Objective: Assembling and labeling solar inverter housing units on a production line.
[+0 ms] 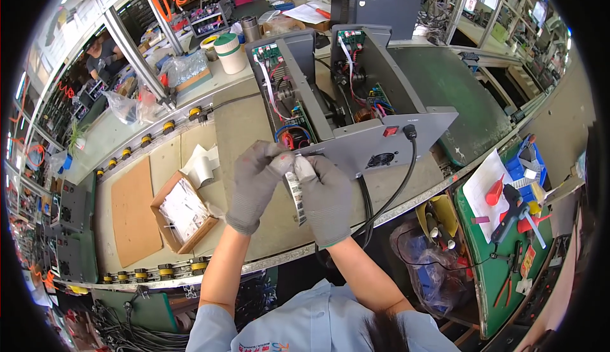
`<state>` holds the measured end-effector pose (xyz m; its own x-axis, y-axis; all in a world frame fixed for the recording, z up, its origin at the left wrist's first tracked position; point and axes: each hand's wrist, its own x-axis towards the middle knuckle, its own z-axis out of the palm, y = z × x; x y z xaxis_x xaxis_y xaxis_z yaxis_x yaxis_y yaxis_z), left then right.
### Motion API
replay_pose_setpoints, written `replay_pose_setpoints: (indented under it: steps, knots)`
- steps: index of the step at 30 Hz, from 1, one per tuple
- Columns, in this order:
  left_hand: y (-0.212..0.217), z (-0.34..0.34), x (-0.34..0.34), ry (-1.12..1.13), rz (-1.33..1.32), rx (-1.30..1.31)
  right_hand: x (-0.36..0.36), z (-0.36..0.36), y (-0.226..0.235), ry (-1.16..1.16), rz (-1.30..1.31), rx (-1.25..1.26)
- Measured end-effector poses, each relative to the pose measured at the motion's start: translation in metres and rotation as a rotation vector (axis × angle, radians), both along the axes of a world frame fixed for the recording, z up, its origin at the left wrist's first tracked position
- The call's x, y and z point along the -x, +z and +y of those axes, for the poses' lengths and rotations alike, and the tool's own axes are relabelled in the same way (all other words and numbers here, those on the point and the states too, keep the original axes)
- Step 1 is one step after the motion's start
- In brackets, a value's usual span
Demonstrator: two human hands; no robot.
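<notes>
Between your gloved fingertips is a narrow label strip (297,203), carrying a row of small dark printed patches (too small to make out at this size). Other printing shows as white marks on the tall dark panel (375,9) at the far side and as a red and blue emblem on your light blue shirt (305,320).

The strip is pale, thin and ribbon-like, its dark patches set one after another along its length. Its long axis runs from far to near, the near end slanting slightly right and dangling over the bench (244,126); the far end is hidden by your fingers, just on the near side of the open grey housing (346,150).

Your right hand (325,193) grasps the strip, thumb and fingers bent along its right side. Your left hand (254,183) has its fingertips drawn together at the far end, but you cover whatever they may be pinching, so I cannot tell.

Left of your hands sits a cardboard box (200,235) of white slips, with a flat brown sheet (135,218) further left. On the housing's near face are a red switch (390,131) and a plugged-in black cord (410,161).
</notes>
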<state>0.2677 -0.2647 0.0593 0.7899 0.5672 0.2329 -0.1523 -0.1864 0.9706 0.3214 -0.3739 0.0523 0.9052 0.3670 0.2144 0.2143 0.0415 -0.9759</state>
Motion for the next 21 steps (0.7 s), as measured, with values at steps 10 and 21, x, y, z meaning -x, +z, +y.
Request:
replay_pose_setpoints:
  steps: [10, 21]
  knots:
    - [0.021, -0.038, -0.014, 0.488, -0.017, -1.128, -0.054, -0.121, 0.007, -0.116, 0.11, -0.357]
    - [0.028, -0.12, -0.089, -0.265, 0.076, 0.096, -0.087, -0.123, 0.026, 0.012, 0.142, -0.441]
